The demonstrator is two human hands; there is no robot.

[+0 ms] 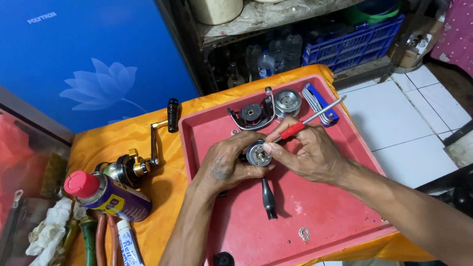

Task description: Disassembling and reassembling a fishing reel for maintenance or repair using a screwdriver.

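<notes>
1. A fishing reel body [258,155] is held over the red tray [325,214], which rests on a worktop [124,141] draped in orange cloth.
2. The left hand [226,165] is closed around the reel body from the left, fingers curled on it.
3. The right hand [309,154] is pinched on a red-handled screwdriver [304,123], while its fingers also brace the reel body.
4. The work is judged to be partway: the reel is already stripped, since a black rotor [251,115], a silver spool [287,103] and a small washer [304,233] lie loose in the tray.
5. What is left cannot be told exactly; the exposed round metal face of the reel body is seen, with its black handle [268,199] hanging downward.
6. A second, gold-trimmed reel [131,165], a spray can [106,195], pliers [94,250] and a small tube [129,249] are laid left of the tray.
</notes>
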